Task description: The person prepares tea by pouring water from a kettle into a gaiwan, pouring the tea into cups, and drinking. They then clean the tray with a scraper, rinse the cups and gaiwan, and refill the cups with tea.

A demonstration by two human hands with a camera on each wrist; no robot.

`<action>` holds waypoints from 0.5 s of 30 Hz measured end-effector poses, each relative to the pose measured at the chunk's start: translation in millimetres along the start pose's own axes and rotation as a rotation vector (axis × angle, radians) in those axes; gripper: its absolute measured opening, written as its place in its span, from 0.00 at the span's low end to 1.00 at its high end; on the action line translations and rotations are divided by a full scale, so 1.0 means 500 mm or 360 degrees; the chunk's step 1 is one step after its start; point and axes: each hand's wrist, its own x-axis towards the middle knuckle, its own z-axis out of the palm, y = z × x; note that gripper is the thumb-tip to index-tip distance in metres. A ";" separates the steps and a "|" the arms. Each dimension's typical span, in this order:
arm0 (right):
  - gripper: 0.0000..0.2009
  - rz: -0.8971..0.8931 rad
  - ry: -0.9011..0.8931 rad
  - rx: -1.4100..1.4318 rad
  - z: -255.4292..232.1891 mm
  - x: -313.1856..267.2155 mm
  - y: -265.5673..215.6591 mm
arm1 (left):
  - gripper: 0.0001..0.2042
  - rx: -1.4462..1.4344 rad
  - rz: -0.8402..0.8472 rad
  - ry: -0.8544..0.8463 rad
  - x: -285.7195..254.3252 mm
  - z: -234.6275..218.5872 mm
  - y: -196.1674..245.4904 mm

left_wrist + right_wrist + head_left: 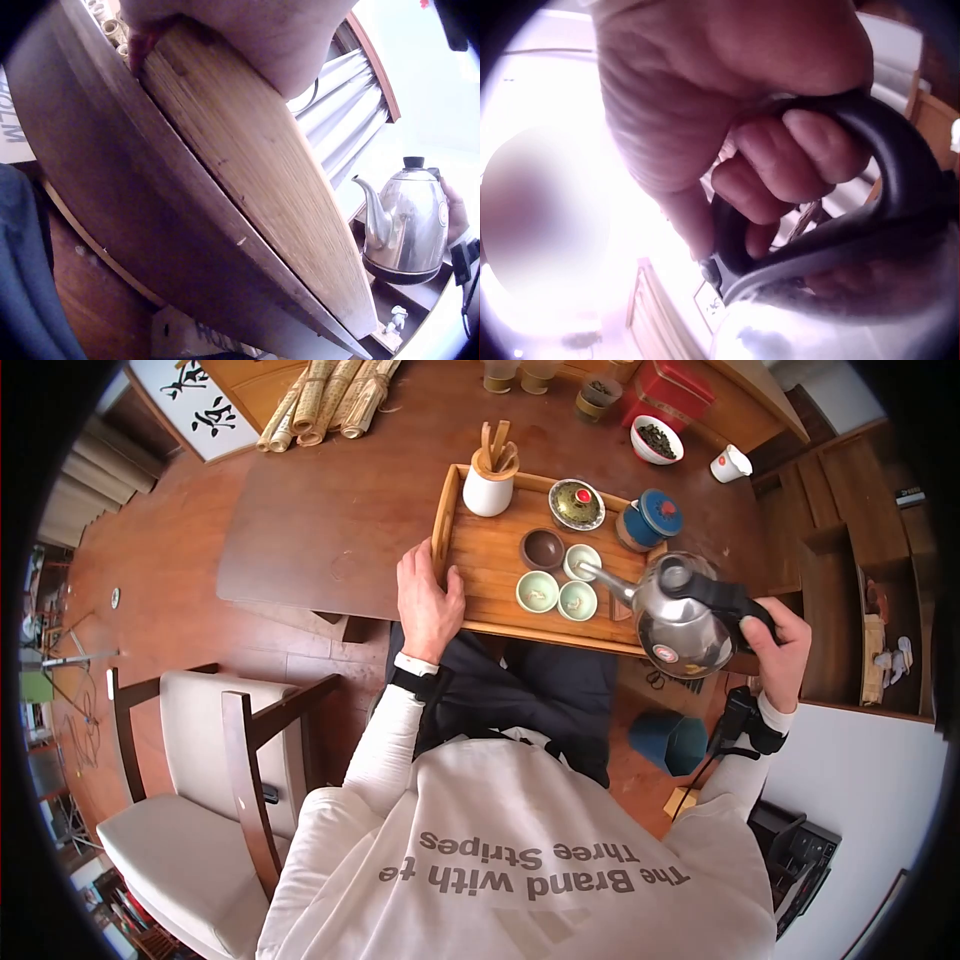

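Observation:
My right hand [783, 650] grips the black handle of a steel kettle [680, 622], fingers curled round it in the right wrist view. The kettle is up off the table, its spout tip over a pale green cup [580, 572]. Two more green cups, a left one [537, 592] and a front one [577, 602], stand beside it, with a dark brown cup [543, 550] behind. My left hand [430, 603] holds the near left corner of the wooden tray [485, 575], fingers along its outer wall and thumb toward the inside.
On the tray stand a white holder [488, 495] with wooden tools, a lidded bowl [577, 506] and a blue-lidded jar [655, 518]. Behind are a bowl of tea leaves [656, 442], a white cup [731, 464] and bamboo scrolls [330, 400]. A chair [230, 750] stands at left.

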 end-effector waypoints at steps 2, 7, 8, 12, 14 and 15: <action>0.07 0.0117 0.0274 0.0337 -0.020 -0.030 0.069 | 0.25 -0.0020 -0.0019 -0.0003 0.000 -0.001 0.000; 0.20 0.0226 0.1006 0.1072 -0.029 -0.050 0.169 | 0.25 0.0010 0.0017 0.0008 -0.002 -0.001 -0.002; 0.20 0.0225 0.1003 0.1082 -0.029 -0.049 0.183 | 0.25 0.0024 0.0009 0.0001 -0.005 0.003 -0.006; 0.21 0.0385 0.1580 0.1315 -0.025 -0.017 0.274 | 0.25 0.0014 -0.0004 -0.0001 0.000 0.001 -0.002; 0.19 0.0447 0.1824 0.1221 -0.006 0.003 0.302 | 0.25 0.0025 -0.0005 0.0011 0.000 0.004 0.000; 0.18 0.0433 0.1854 0.1213 -0.001 0.011 0.323 | 0.24 0.0018 -0.0010 0.0003 0.001 0.004 0.001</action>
